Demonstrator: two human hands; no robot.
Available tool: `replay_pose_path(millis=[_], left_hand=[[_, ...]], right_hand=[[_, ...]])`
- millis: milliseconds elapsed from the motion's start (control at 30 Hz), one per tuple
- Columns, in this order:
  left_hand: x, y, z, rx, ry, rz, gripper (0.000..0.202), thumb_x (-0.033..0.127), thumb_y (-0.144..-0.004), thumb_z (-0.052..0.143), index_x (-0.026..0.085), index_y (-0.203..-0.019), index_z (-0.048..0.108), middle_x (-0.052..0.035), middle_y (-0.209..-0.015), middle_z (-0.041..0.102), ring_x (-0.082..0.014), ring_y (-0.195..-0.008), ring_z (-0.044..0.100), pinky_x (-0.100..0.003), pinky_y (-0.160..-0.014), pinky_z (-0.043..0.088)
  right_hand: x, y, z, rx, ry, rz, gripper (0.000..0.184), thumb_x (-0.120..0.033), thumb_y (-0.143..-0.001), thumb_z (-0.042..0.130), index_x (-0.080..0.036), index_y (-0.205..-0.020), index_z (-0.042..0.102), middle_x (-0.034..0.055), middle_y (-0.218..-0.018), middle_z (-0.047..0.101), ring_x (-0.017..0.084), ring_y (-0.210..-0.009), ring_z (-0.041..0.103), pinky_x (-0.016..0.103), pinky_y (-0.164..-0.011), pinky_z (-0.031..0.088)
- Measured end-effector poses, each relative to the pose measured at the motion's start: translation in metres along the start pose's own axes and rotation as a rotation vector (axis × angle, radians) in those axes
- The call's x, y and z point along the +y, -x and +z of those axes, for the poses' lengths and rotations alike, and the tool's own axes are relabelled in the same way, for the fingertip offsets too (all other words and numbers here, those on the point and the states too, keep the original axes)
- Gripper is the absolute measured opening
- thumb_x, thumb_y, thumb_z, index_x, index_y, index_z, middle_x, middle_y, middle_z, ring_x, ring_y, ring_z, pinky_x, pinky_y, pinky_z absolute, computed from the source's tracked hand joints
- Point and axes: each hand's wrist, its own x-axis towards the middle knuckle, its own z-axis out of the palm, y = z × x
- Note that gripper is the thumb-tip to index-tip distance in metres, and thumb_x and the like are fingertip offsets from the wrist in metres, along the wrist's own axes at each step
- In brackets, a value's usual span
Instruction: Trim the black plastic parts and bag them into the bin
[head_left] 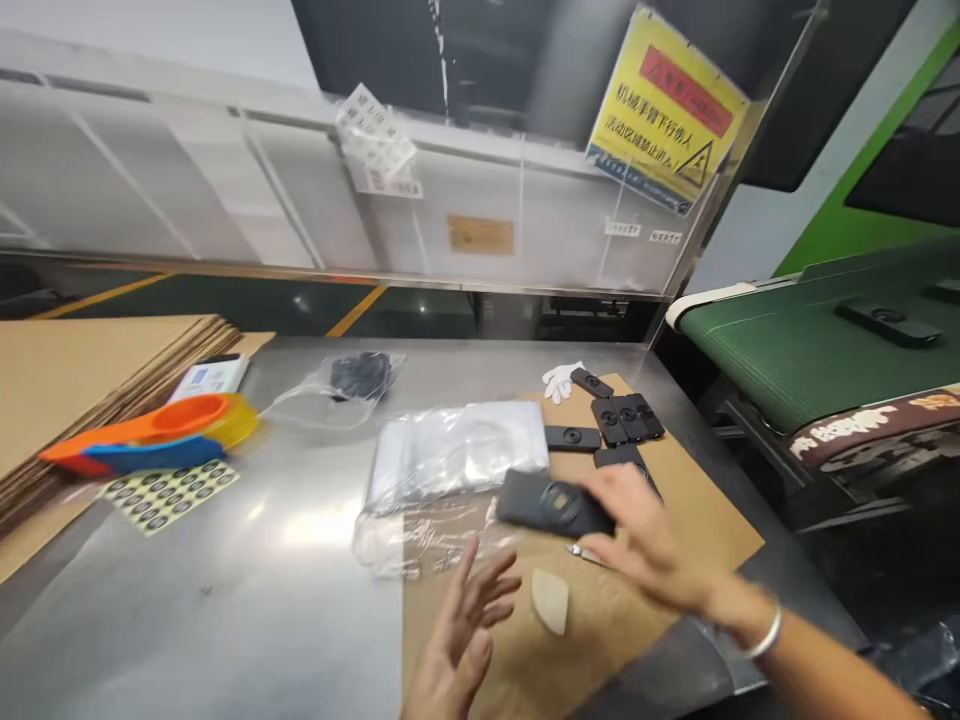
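Observation:
My right hand (645, 540) grips a black rectangular plastic part (551, 503) by its right end, with the fingers on top and the thumb below. A round recess shows in the middle of the part, which is held above the brown cardboard sheet (600, 620). To its left, my left hand (469, 630) is raised with fingers apart and nothing in it. Between the hands lies a pale wedge-shaped piece (550, 602). The tip of a metal tool (585, 553) shows under my right hand. Behind the held part is a stack of clear plastic bags (465, 445).
Several similar black parts (626, 418) and a white glove (561, 381) lie at the cardboard's far end. On the left are a sticker sheet (171, 495), orange, yellow and blue plastic pieces (169, 432) and stacked cardboard (105, 390). A green conveyor (795, 340) stands right.

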Motion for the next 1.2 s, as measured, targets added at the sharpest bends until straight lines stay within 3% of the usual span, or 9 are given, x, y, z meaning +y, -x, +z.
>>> replay_pose_path(millis=[67,133,267,400,467,567,733,1033,1200], left_hand=[[0.001,0.001,0.01,0.081,0.197,-0.061,0.066,0.054,-0.068,0.063,0.028,-0.126,0.046,-0.0063,-0.113,0.063,-0.0243,-0.102,0.057,-0.033,-0.086,0.045],[0.005,0.001,0.008,0.179,0.245,-0.101,0.059,0.045,-0.074,0.062,0.028,-0.127,0.044,-0.0039,-0.102,0.065,-0.021,-0.097,0.058,-0.032,-0.085,0.044],[0.01,0.008,-0.023,0.215,0.016,0.041,0.048,0.033,-0.071,0.067,0.022,-0.116,0.053,-0.0005,-0.081,0.062,-0.0161,-0.08,0.058,-0.027,-0.078,0.044],[0.01,0.018,-0.056,-0.029,-0.34,0.143,0.038,0.027,-0.073,0.064,0.017,-0.109,0.059,-0.0037,-0.079,0.061,-0.0163,-0.072,0.056,-0.028,-0.071,0.044],[0.008,0.021,-0.065,-0.118,-0.489,0.213,0.037,0.022,-0.074,0.06,0.017,-0.111,0.058,-0.0054,-0.083,0.063,-0.0172,-0.073,0.057,-0.028,-0.07,0.044],[0.005,0.022,-0.07,-0.175,-0.66,0.335,0.042,0.015,-0.072,0.058,0.019,-0.114,0.055,-0.0069,-0.088,0.064,-0.0187,-0.076,0.059,-0.029,-0.071,0.044],[0.001,0.022,-0.072,-0.187,-0.767,0.524,0.043,0.016,-0.072,0.058,0.02,-0.115,0.054,-0.0075,-0.084,0.065,-0.0198,-0.074,0.06,-0.03,-0.067,0.046],[-0.005,0.029,-0.078,-0.264,-0.736,0.553,0.046,0.019,-0.073,0.056,0.018,-0.118,0.054,-0.0098,-0.088,0.067,-0.0216,-0.075,0.062,-0.033,-0.069,0.048],[-0.007,0.032,-0.068,-0.394,-0.487,0.286,0.056,0.014,-0.067,0.058,0.02,-0.123,0.051,-0.0093,-0.118,0.06,-0.0265,-0.103,0.056,-0.039,-0.094,0.039]], right_hand=[[-0.049,0.006,0.038,-0.088,-0.157,-0.096,0.05,-0.03,-0.084,0.054,-0.014,-0.129,0.04,0.0109,-0.112,0.054,0.021,-0.099,0.05,0.035,-0.086,0.046],[-0.07,0.011,0.069,-0.099,-0.25,-0.131,0.047,-0.036,-0.085,0.053,-0.015,-0.126,0.043,0.0105,-0.113,0.054,0.021,-0.101,0.049,0.034,-0.087,0.045],[-0.045,0.028,0.127,0.069,0.013,0.175,0.032,-0.033,-0.088,0.048,-0.017,-0.115,0.053,0.0132,-0.107,0.055,0.027,-0.099,0.05,0.044,-0.084,0.046],[-0.016,0.052,0.162,0.079,0.119,0.22,0.029,-0.028,-0.086,0.047,-0.014,-0.11,0.057,0.0158,-0.098,0.055,0.03,-0.093,0.051,0.049,-0.077,0.047],[-0.024,0.057,0.155,0.058,0.044,0.171,0.032,-0.026,-0.087,0.046,-0.015,-0.116,0.054,0.0135,-0.099,0.055,0.026,-0.093,0.052,0.042,-0.078,0.049],[-0.061,0.053,0.122,0.086,-0.187,0.052,0.043,-0.021,-0.088,0.047,-0.018,-0.13,0.041,0.0124,-0.114,0.049,0.023,-0.105,0.049,0.036,-0.085,0.047],[-0.119,0.032,0.085,0.089,-0.341,-0.381,0.056,-0.011,-0.083,0.05,-0.012,-0.136,0.034,0.0156,-0.111,0.047,0.026,-0.105,0.044,0.041,-0.084,0.045],[-0.122,0.037,0.095,0.1,-0.36,-0.326,0.057,-0.008,-0.081,0.052,-0.012,-0.136,0.037,0.0158,-0.106,0.05,0.024,-0.096,0.048,0.039,-0.077,0.047],[-0.113,0.031,0.102,-0.002,-0.737,0.034,0.04,-0.019,-0.088,0.048,-0.024,-0.127,0.05,0.0085,-0.107,0.055,0.019,-0.099,0.053,0.033,-0.083,0.046]])
